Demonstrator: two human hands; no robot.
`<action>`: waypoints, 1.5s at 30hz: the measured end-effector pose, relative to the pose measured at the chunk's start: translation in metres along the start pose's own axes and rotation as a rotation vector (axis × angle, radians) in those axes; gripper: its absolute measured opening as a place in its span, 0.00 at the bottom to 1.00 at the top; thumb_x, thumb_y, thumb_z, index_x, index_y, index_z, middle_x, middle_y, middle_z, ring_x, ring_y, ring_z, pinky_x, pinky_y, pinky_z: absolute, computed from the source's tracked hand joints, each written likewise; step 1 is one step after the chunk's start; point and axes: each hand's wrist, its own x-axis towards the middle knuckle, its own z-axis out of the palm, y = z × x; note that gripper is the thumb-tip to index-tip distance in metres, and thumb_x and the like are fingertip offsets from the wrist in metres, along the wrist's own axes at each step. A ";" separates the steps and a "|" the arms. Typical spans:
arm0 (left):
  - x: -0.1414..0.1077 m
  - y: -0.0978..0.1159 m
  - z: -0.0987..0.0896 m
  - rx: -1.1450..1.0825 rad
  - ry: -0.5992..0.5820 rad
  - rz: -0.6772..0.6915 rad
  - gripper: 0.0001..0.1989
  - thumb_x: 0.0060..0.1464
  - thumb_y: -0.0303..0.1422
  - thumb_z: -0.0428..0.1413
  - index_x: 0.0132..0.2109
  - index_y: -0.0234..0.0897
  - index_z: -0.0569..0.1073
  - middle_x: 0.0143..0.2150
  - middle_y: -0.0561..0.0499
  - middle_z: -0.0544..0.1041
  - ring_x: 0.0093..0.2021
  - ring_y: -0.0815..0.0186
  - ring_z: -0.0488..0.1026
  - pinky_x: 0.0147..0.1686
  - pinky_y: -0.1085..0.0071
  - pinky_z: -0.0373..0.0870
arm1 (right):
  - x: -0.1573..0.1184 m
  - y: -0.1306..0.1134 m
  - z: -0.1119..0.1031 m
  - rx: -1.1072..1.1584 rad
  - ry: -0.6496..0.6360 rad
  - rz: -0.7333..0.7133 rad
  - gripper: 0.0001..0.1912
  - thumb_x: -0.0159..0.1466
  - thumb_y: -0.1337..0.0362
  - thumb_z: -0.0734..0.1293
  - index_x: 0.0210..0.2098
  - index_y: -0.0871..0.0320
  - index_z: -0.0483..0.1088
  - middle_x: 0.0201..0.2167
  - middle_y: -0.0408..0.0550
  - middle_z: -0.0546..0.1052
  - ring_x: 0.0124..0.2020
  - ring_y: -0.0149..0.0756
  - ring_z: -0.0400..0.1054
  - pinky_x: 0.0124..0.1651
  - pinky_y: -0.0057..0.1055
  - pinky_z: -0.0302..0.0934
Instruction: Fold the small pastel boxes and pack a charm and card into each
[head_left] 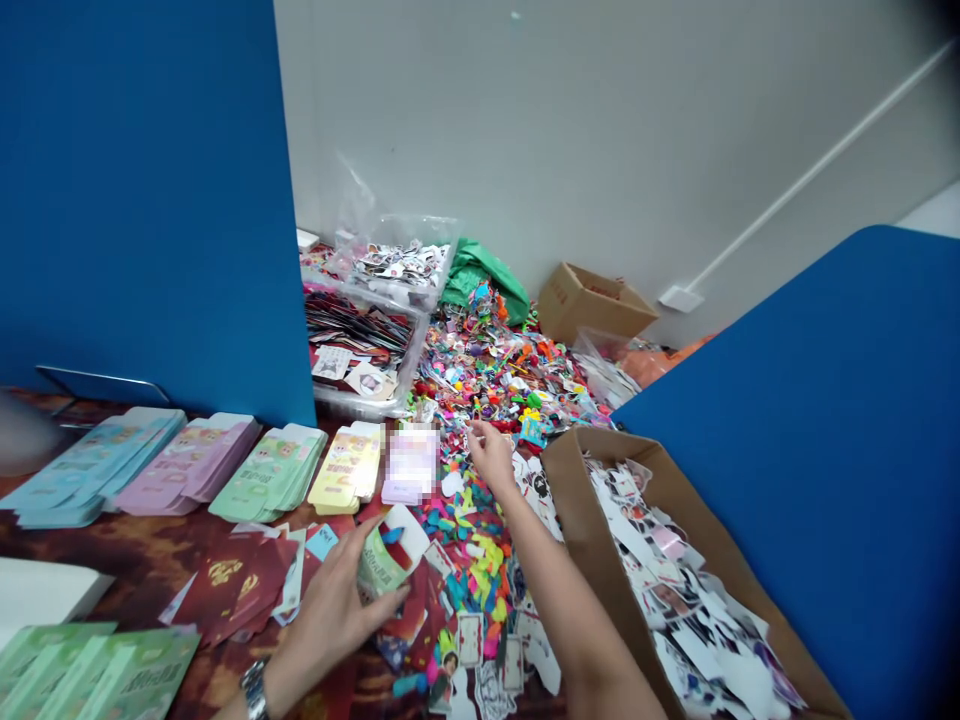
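Observation:
My left hand [341, 600] is wrapped around a small green paper packet [382, 565], its open top facing up and tilted toward the right. Something blue and red shows inside the packet. Further forward, my right hand [491, 455] is at the near edge of a heap of small colourful trinkets [495, 365]. Its fingers are bent and drawn together; whatever they may hold is too small to make out. Bright balloons [480, 555] lie loose between my forearms, with stickers and cards beside them.
Stacks of blue packets [97, 465], pink packets [187, 465], green packets [266, 475] and yellow packets [349, 465] line the left. Red envelopes [232, 590] lie nearer. A cardboard box [577, 490] of stickers stands right. Clear bins [409, 375] sit behind, between blue partitions [150, 200].

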 end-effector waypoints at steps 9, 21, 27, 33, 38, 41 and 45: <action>-0.009 -0.014 0.008 0.023 0.015 0.034 0.35 0.49 0.39 0.62 0.63 0.41 0.61 0.59 0.41 0.73 0.56 0.50 0.73 0.52 0.54 0.74 | 0.081 0.034 0.044 -0.110 -0.080 0.165 0.18 0.59 0.65 0.70 0.49 0.54 0.73 0.41 0.52 0.78 0.45 0.44 0.72 0.46 0.33 0.61; 0.009 0.001 0.001 -0.066 -0.018 -0.046 0.35 0.47 0.41 0.62 0.62 0.39 0.64 0.58 0.40 0.74 0.56 0.49 0.73 0.53 0.53 0.72 | 0.082 0.025 -0.014 0.453 -0.218 -0.022 0.15 0.57 0.55 0.67 0.39 0.58 0.71 0.27 0.43 0.74 0.27 0.32 0.67 0.30 0.27 0.61; 0.027 0.010 -0.001 -0.103 -0.016 -0.117 0.34 0.46 0.42 0.63 0.60 0.39 0.65 0.56 0.42 0.74 0.55 0.50 0.73 0.53 0.54 0.71 | 0.052 -0.028 -0.055 0.668 -0.357 -0.145 0.17 0.54 0.52 0.72 0.38 0.57 0.71 0.30 0.43 0.75 0.29 0.30 0.68 0.33 0.27 0.64; 0.042 0.020 -0.012 -0.070 0.048 -0.113 0.30 0.49 0.41 0.61 0.58 0.36 0.65 0.53 0.41 0.75 0.53 0.51 0.73 0.52 0.55 0.70 | -0.004 -0.083 -0.058 0.736 -0.571 -0.320 0.13 0.59 0.56 0.71 0.39 0.58 0.71 0.30 0.42 0.74 0.29 0.29 0.68 0.33 0.26 0.64; 0.035 0.017 -0.016 -0.017 0.105 -0.068 0.31 0.49 0.42 0.62 0.58 0.39 0.64 0.51 0.44 0.75 0.52 0.53 0.74 0.50 0.57 0.71 | -0.045 -0.106 -0.044 0.365 -0.527 -0.656 0.07 0.63 0.64 0.67 0.41 0.56 0.74 0.35 0.45 0.77 0.34 0.32 0.71 0.38 0.28 0.66; 0.025 0.014 -0.017 0.023 0.130 -0.060 0.31 0.49 0.42 0.61 0.58 0.37 0.63 0.52 0.43 0.75 0.52 0.53 0.74 0.51 0.57 0.71 | -0.061 -0.109 -0.045 0.245 -0.476 -0.812 0.15 0.64 0.66 0.66 0.51 0.53 0.72 0.43 0.48 0.79 0.41 0.35 0.73 0.46 0.32 0.66; 0.014 0.017 -0.023 0.046 0.197 -0.043 0.37 0.51 0.42 0.61 0.64 0.36 0.57 0.59 0.39 0.71 0.58 0.51 0.70 0.55 0.55 0.68 | -0.077 -0.103 -0.050 0.313 -0.354 -0.763 0.15 0.68 0.66 0.63 0.53 0.53 0.70 0.48 0.50 0.76 0.49 0.36 0.71 0.52 0.33 0.65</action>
